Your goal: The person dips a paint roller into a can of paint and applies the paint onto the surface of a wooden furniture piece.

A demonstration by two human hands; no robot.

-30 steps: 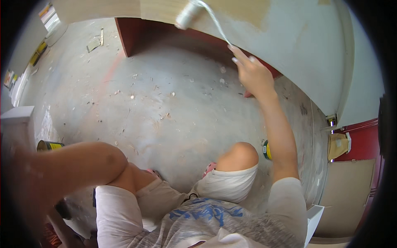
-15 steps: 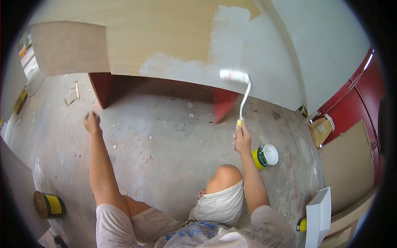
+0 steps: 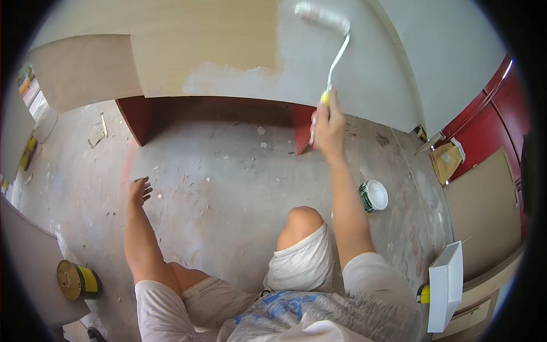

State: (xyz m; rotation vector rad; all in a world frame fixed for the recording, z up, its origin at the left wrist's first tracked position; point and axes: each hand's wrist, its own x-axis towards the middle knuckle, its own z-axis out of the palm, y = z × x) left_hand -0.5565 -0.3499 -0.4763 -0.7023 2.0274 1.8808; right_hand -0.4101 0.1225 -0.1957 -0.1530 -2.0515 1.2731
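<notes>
My right hand (image 3: 329, 128) is closed around the handle of a paint roller (image 3: 323, 17). The roller's white sleeve lies against the upper part of a large panel (image 3: 228, 40), bent wire frame below it. White paint covers the panel's right side and a strip along its lower edge; the rest is bare tan wood. My left hand (image 3: 139, 191) hangs over the floor with its fingers apart and nothing visible in it. A paint can (image 3: 374, 196) with white paint inside stands on the floor to the right of my right forearm.
Red supports (image 3: 132, 122) show under the panel. A closed yellow-labelled can (image 3: 78, 280) is at the lower left, a white box-like piece (image 3: 445, 288) at the lower right. Brown board (image 3: 484, 208) and a paper bag (image 3: 447, 162) lean by the red door (image 3: 484, 137). Debris dots the concrete floor (image 3: 228, 188).
My right hand has moved up and away from me, carrying the roller higher on the panel. More tan wood is covered in white. My left hand has dropped nearer, and its fingers have loosened.
</notes>
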